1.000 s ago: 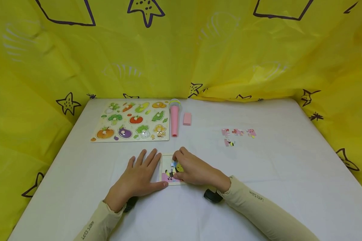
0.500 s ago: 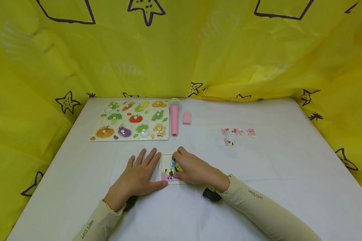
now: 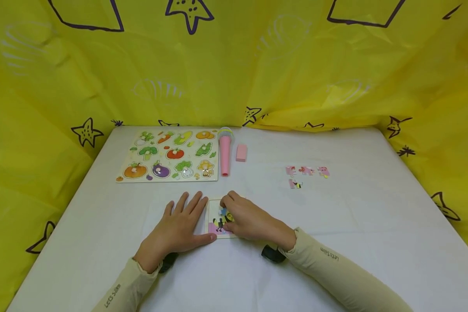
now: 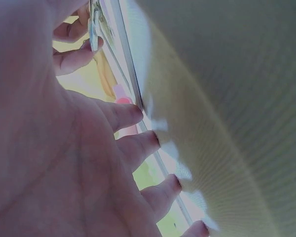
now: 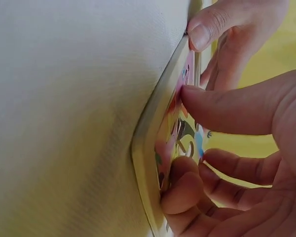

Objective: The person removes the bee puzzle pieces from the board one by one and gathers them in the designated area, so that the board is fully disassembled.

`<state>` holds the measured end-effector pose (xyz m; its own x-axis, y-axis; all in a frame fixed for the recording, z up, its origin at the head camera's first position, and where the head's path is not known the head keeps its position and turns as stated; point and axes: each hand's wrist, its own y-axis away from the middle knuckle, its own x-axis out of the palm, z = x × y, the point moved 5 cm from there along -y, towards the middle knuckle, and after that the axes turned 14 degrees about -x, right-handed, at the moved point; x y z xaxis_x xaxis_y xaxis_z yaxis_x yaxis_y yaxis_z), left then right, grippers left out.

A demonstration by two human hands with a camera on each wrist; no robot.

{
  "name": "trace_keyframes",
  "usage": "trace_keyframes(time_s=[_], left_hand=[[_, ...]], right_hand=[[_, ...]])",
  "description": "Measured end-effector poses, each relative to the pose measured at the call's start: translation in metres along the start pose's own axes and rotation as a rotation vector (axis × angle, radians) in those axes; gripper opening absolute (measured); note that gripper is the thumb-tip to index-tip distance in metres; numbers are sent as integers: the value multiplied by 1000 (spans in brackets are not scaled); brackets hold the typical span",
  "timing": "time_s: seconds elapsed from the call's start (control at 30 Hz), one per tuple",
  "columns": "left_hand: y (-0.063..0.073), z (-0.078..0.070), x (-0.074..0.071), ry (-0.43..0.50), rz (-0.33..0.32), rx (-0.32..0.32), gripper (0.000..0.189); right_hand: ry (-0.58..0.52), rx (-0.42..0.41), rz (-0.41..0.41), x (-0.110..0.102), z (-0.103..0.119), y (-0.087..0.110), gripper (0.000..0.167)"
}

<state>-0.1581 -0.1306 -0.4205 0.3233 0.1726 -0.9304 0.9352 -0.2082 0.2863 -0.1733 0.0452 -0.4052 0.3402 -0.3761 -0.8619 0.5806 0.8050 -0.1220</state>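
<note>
A small jigsaw tray (image 3: 214, 208) lies on the white table, with a pink strip and bee picture pieces in its lower part and bare backing at its upper left. My left hand (image 3: 179, 227) rests flat beside it, fingers spread, thumb at the tray's lower left corner. Over the tray's right half, my right hand (image 3: 249, 220) pinches a yellow, black and blue puzzle piece (image 3: 229, 216) between thumb and fingers. The right wrist view has the piece (image 5: 186, 129) close over the picture, and other fingers curl at the tray's rim (image 5: 147, 138). My hand hides the tray's right side from above.
Several loose pink puzzle pieces (image 3: 306, 170) lie to the right. Farther back are a vegetable knob puzzle board (image 3: 171, 167), a pink toy microphone (image 3: 225, 156) and a pink block (image 3: 241, 152). A yellow patterned curtain (image 3: 234, 65) hangs around the table.
My right hand has shifted slightly left with the puzzle piece over the tray. The left hand stays in place at the tray's left side.
</note>
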Motion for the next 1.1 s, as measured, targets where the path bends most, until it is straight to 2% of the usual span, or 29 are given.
trace_keyframes(time_s=[0.3, 0.47, 0.63, 0.87, 1.1], left_hand=[[0, 1, 1, 12, -7, 7, 100], [0, 2, 1, 6, -7, 7, 101], [0, 2, 0, 3, -7, 2, 101], [1, 2, 1, 12, -5, 0, 101], [0, 3, 1, 13, -7, -3, 101]], right_hand=[[5, -78, -69, -3, 2, 0, 27], [-41, -86, -115, -4, 1, 0, 22], [-90, -91, -143, -4, 1, 0, 20], [-105, -136, -181, -3, 1, 1, 19], [-136, -138, -229, -7, 0, 5, 18]])
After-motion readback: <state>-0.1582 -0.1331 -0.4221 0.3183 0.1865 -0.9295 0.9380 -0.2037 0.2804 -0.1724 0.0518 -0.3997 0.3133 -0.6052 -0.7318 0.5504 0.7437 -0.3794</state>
